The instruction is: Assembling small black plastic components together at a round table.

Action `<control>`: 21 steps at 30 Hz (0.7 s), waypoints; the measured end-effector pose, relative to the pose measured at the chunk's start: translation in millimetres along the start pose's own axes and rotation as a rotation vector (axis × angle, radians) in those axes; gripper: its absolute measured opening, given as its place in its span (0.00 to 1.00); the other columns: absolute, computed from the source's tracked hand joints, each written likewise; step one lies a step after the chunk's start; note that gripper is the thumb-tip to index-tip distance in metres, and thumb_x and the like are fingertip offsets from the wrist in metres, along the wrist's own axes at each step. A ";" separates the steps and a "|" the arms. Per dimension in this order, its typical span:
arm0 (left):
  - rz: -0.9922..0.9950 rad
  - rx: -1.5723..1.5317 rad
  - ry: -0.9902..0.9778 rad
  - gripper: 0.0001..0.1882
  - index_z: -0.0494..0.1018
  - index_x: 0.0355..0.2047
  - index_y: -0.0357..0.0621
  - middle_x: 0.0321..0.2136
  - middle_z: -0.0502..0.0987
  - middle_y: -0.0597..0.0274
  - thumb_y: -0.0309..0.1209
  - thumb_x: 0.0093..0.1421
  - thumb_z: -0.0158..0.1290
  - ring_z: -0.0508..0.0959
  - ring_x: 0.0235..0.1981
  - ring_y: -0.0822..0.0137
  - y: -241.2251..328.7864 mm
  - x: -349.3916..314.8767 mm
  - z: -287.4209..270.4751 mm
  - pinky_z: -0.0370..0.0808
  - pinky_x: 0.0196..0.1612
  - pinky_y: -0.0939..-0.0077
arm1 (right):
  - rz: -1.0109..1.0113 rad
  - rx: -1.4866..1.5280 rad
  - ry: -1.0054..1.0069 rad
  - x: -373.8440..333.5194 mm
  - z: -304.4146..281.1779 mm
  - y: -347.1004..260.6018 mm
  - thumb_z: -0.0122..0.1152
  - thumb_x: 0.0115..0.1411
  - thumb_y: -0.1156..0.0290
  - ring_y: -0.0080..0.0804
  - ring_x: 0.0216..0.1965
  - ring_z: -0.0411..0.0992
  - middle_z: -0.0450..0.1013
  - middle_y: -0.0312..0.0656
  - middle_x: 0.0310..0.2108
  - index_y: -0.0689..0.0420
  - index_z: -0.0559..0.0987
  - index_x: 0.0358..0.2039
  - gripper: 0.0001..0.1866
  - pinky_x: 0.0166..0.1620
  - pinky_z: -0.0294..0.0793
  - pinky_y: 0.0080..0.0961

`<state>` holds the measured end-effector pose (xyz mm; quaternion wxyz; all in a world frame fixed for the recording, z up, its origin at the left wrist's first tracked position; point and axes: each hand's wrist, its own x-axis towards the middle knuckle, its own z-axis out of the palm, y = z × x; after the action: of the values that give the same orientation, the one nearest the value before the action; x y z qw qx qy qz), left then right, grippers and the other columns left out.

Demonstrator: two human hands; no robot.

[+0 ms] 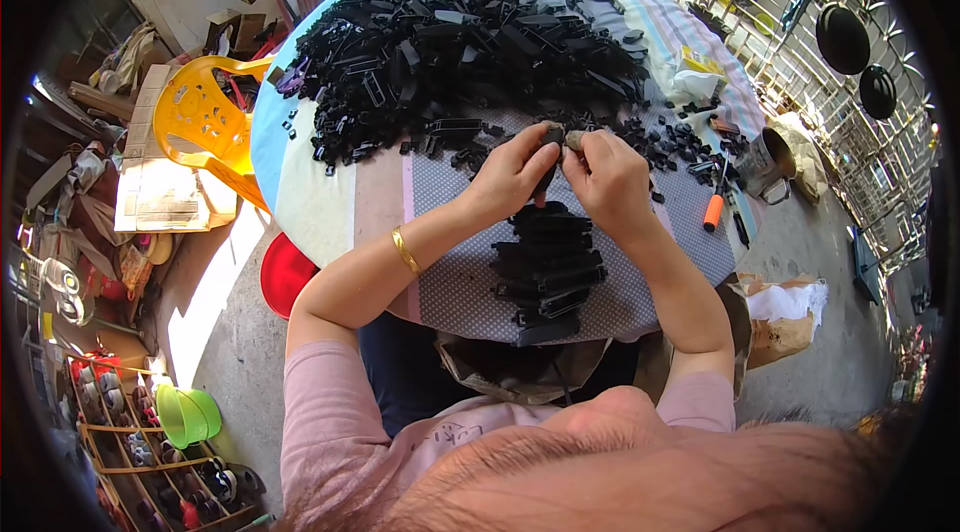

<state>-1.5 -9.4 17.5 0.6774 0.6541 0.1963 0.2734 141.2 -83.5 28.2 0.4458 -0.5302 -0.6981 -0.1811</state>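
My left hand [512, 170] and my right hand [608, 178] meet over the middle of the table, fingers closed. A small black plastic piece [552, 135] shows at the left fingertips. The right fingers pinch right beside it; a brownish covering shows at their tips, and what they hold is hidden. Just below the hands, a stack of long black plastic pieces [548, 267] lies in a rough column running toward the table's near edge. Beyond them a large heap of similar black plastic parts [460, 42] spreads over the far half of the table.
Small black bits [685, 147] lie scattered to the right, near an orange-handled screwdriver [713, 213] and a metal mug [770, 160]. A yellow plastic chair [205, 117] and a red stool [283, 277] stand at the left. An opened paper sack [785, 322] is at the right.
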 end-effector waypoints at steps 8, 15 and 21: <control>0.206 0.694 0.139 0.17 0.69 0.43 0.34 0.19 0.72 0.53 0.35 0.62 0.43 0.70 0.20 0.69 6.4 -4.3 -2.5 0.68 0.26 0.75 | -0.174 -0.231 -0.298 -3.0 1.4 2.0 0.52 0.51 0.74 0.38 0.22 0.69 0.66 0.41 0.19 0.57 0.66 0.20 0.06 0.25 0.70 0.30; 0.151 0.657 0.055 0.16 0.70 0.42 0.36 0.18 0.71 0.53 0.36 0.63 0.43 0.68 0.19 0.69 8.3 -3.8 -7.2 0.67 0.26 0.74 | -0.207 -0.066 -0.343 -2.4 4.1 8.7 0.51 0.50 0.74 0.38 0.21 0.69 0.66 0.42 0.17 0.58 0.66 0.20 0.06 0.25 0.70 0.30; 0.146 0.664 0.040 0.12 0.69 0.29 0.35 0.18 0.70 0.45 0.32 0.61 0.42 0.70 0.18 0.54 14.3 -5.1 -4.1 0.67 0.25 0.67 | -0.234 -0.078 -0.398 -5.8 5.8 12.2 0.52 0.50 0.73 0.38 0.21 0.69 0.66 0.43 0.17 0.58 0.66 0.20 0.06 0.25 0.70 0.30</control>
<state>-9.6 -9.5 31.0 0.4022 0.8456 0.2405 0.2554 150.0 -78.1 17.6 0.2547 -0.4878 -0.8214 -0.1502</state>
